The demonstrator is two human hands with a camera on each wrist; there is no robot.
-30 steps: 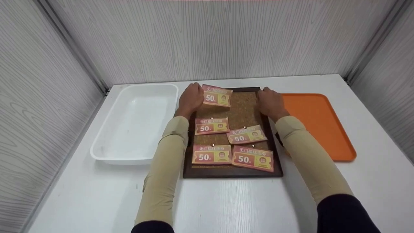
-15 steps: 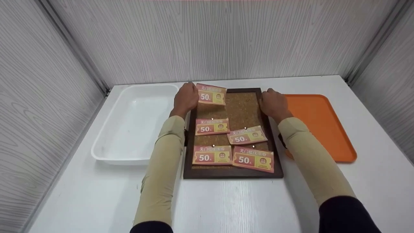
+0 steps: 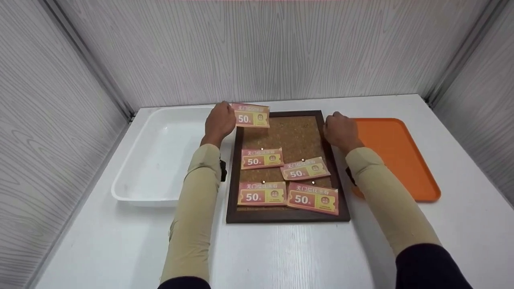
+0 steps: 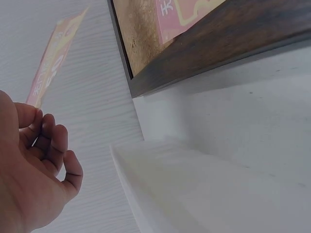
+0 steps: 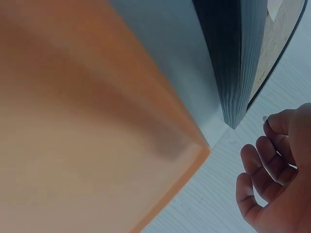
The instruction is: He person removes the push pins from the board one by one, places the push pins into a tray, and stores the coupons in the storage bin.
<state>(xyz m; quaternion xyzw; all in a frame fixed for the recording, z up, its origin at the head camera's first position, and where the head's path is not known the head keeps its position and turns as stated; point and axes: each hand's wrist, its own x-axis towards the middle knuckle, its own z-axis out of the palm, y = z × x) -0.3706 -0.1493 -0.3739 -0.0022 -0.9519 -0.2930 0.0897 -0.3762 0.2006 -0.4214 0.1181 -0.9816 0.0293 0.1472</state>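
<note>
My left hand [image 3: 221,121] pinches the left end of a pink and yellow paper coupon [image 3: 251,115] marked 50, held up over the top left corner of a framed cork board [image 3: 295,130]. In the left wrist view the coupon [image 4: 54,58] stands out from between thumb and forefinger, the other fingers loosely curled. My right hand [image 3: 341,130] is by the board's top right corner. Its thumb and forefinger pinch a small, pale thumbtack [image 5: 265,119]. Several more coupons hang pinned on the lower board, such as the upper left one [image 3: 262,159], each with a thumbtack [image 3: 262,149] at its top edge.
A white plastic tray [image 3: 160,199] lies left of the board, partly behind my left forearm. To the right is an orange tray [image 3: 395,160], its near left part covered by my right forearm. Grey wood-grain panels [image 3: 273,48] enclose the white table [image 3: 273,257].
My left hand has carried the coupon leftward, off the cork toward the white tray. My right hand has drawn slightly right, away from the board's corner. The pinned coupons stay in place.
</note>
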